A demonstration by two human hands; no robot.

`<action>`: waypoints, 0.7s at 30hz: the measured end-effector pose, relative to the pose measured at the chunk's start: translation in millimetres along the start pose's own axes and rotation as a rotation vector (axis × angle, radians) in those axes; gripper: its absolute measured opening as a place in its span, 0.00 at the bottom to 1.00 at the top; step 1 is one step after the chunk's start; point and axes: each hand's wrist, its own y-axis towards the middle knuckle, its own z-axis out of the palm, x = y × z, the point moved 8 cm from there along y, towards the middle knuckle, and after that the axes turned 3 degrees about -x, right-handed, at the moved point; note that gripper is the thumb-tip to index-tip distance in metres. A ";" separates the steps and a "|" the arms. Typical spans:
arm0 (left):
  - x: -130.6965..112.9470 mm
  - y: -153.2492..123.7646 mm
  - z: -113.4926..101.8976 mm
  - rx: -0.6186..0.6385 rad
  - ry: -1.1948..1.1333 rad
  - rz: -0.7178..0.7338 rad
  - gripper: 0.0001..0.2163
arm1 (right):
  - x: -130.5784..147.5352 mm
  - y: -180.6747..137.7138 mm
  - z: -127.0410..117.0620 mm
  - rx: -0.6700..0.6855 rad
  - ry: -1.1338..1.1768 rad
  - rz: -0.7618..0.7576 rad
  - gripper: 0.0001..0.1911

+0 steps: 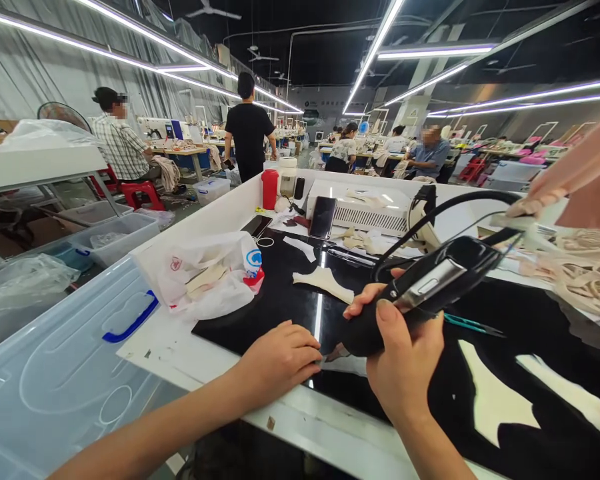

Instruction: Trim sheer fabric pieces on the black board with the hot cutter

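Observation:
My right hand (405, 357) is wrapped round a black hand-held tool (425, 287) with a silver panel and a black cable (460, 203) that loops up and to the right. The tool's nose points down-left at a small pale piece (336, 352) on the glossy black work surface (280, 300). My left hand (280, 360) rests there with fingers curled, its fingertips pressed on the near edge of that small piece. A cream fabric cut piece (325, 281) lies just beyond the hands.
A white plastic bag (207, 273) with cut pieces lies at the left. A clear bin lid with a blue handle (130, 323) sits beside the table. Phones (323, 217), a red cup (269, 189), teal scissors (473, 325) and piled fabric (585, 273) surround the surface. Other people work at far tables.

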 end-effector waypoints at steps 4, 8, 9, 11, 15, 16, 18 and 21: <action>-0.4 -0.9 0.1 0.010 0.000 0.003 0.07 | -1.0 -1.2 1.8 0.007 0.009 -0.019 0.22; 0.2 -1.0 -0.7 0.006 -0.008 0.004 0.08 | -4.0 -2.8 2.8 0.013 0.000 -0.015 0.22; 0.4 -1.0 -1.5 0.003 -0.017 0.004 0.08 | -4.3 -3.2 2.8 0.012 -0.002 -0.016 0.23; 1.0 -1.0 -4.5 -0.007 -0.050 0.001 0.08 | -4.6 -3.9 2.7 0.009 -0.004 -0.017 0.23; 2.6 -1.4 -14.4 -0.056 -0.110 -0.020 0.10 | -5.1 -4.7 2.9 0.011 0.005 -0.010 0.23; 2.8 -1.8 -16.5 -0.067 -0.110 -0.027 0.09 | -5.3 -4.8 2.9 0.012 0.010 -0.006 0.23; 1.7 -2.6 -18.9 -0.075 -0.095 -0.033 0.09 | -5.6 -4.7 2.7 0.010 0.016 -0.002 0.23; -3.3 -4.6 -18.6 -0.066 -0.056 -0.013 0.09 | -5.9 -4.6 2.4 0.006 0.012 -0.003 0.23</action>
